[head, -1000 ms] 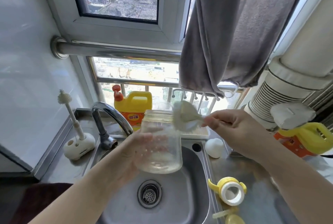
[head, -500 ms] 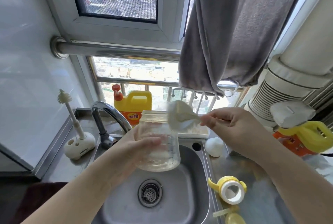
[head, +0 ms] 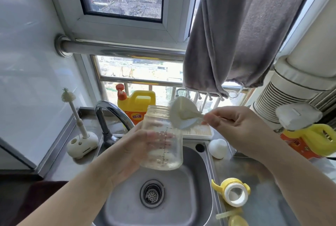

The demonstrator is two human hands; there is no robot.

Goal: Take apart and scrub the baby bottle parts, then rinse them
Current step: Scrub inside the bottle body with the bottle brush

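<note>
Steel counter and sink (head: 200, 205) are sitting below a window, with a grey towel (head: 241, 31) hanging from the rail above and a curved tap (head: 109, 115) rising at the back left. We are holding the clear bottle (head: 162, 140) upright over the basin, above the drain (head: 152, 193): our left hand (head: 131, 153) is wrapping round its far side, fingers showing through the glass-clear wall. Our right hand (head: 240, 131) is pinching the handle of the pale bottle brush (head: 181, 115) between thumb and curled fingers, and the brush head is lying across the bottle's right rim, partly outside the mouth.

On the counter to the right, we are seeing the yellow handled collar (head: 234, 194) lying on its side, a white rounded cap (head: 217, 148) just behind the sink corner, and further yellow pieces (head: 234, 219) at the lower edge, too cropped to identify. A small nipple brush (head: 72, 109) is standing upright in its white holder (head: 82, 146) on the left. A yellow detergent jug (head: 138, 105) is standing behind the bottle, and another yellow jug (head: 312, 142) is sitting far right.
</note>
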